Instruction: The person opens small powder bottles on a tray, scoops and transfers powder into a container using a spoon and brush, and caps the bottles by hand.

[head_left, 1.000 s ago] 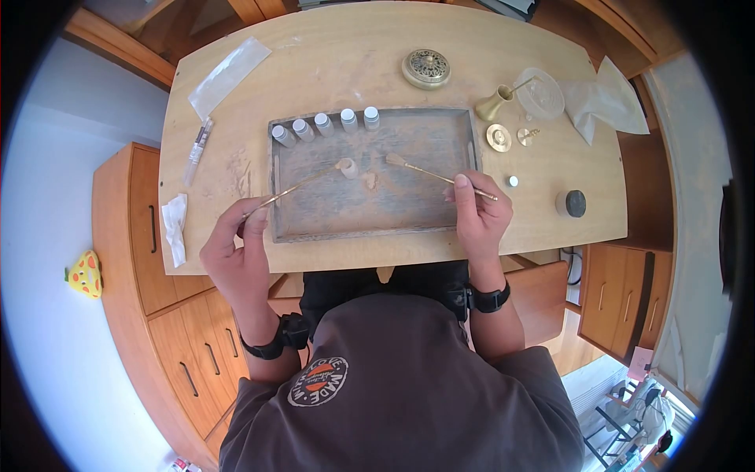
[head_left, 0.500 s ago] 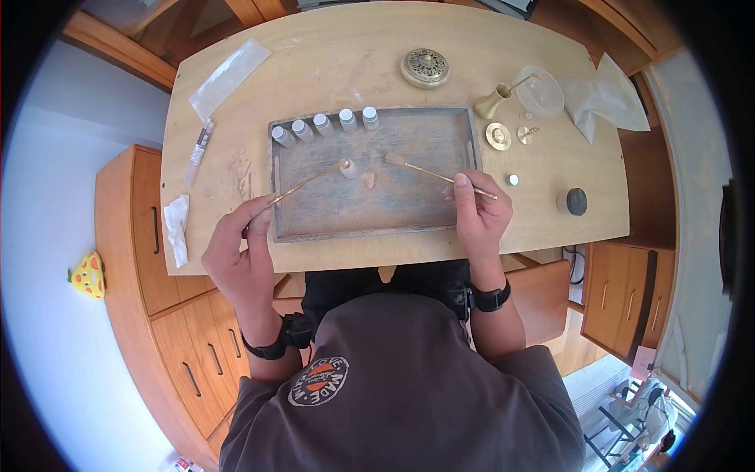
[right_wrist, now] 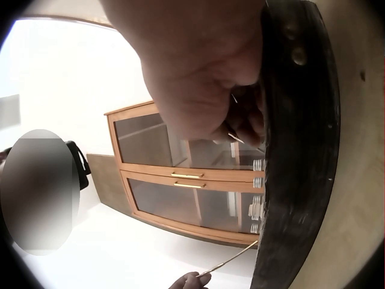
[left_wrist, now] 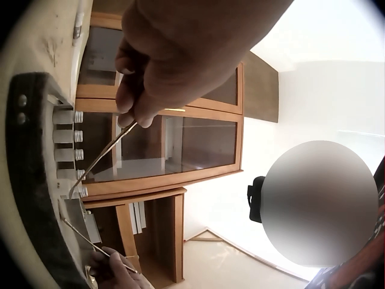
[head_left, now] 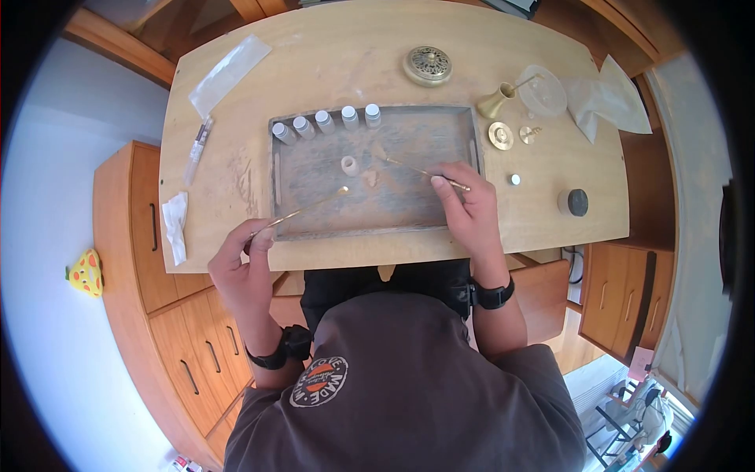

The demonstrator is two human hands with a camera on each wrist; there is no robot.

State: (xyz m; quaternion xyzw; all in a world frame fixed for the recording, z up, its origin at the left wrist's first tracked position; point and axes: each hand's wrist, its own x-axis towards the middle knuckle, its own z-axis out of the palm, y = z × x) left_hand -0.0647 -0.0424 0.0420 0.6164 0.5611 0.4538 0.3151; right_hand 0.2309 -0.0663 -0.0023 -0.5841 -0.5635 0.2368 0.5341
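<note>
My left hand pinches the handle of a thin brass scoop low over the front left of the dark wooden tray. The scoop's small tip is just in front of an uncapped little bottle standing in the tray. Between thumb and fingers, my right hand holds a slim brass-handled brush, its bristles pointing left over the tray. A small heap of tan powder lies beside the bottle. In the right wrist view the hand's palm hides most of the brush.
Several white-capped bottles line the tray's back edge. Behind it sits a pierced brass burner. To the right are a brass vase, a brass disc, a white cap and a dark-lidded jar. A tissue lies left.
The scoop tip has come from the bottle's mouth toward the body, with my left hand drawing slightly right. My right hand and the brush have shifted left.
</note>
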